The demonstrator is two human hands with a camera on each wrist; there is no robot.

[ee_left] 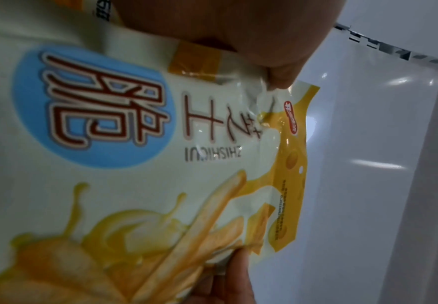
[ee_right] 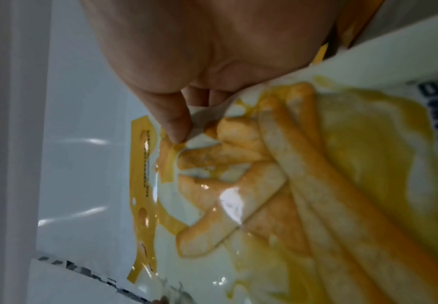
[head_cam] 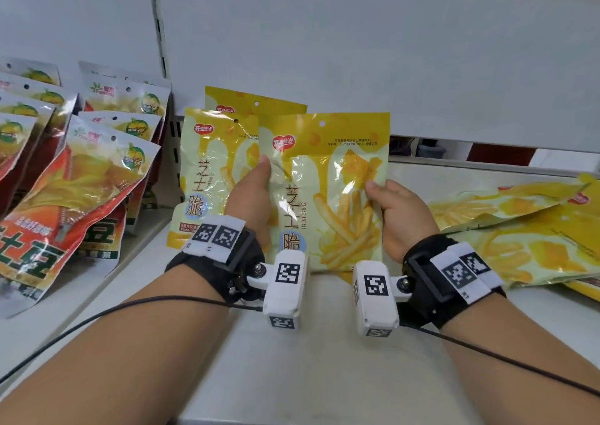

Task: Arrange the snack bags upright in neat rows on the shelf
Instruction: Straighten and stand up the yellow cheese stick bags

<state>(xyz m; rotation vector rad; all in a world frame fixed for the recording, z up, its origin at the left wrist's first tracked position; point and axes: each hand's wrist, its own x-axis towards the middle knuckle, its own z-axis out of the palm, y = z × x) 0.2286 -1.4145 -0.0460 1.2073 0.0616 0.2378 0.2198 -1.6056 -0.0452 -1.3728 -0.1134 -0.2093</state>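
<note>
Head view looks down; wrist views closely share the held bag (ee_left: 140, 156)

yellow snack bag (head_cam: 328, 177) held upright at shelf (head_cam: 324, 343) front | two like bags (head_cam: 207, 171) stood behind | more (head_cam: 526, 229) laid flat at right

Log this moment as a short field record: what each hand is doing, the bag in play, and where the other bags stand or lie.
held bag: yellow cheese-stick bag, upright, gripped at both side edges
left hand: thumb pinches the bag's left edge
right hand: thumb pinches the right edge
already placed: two matching bags standing behind it
left section: red potato snack bags leaning in rows
waiting: yellow bags lying flat at right on the white shelf
</note>
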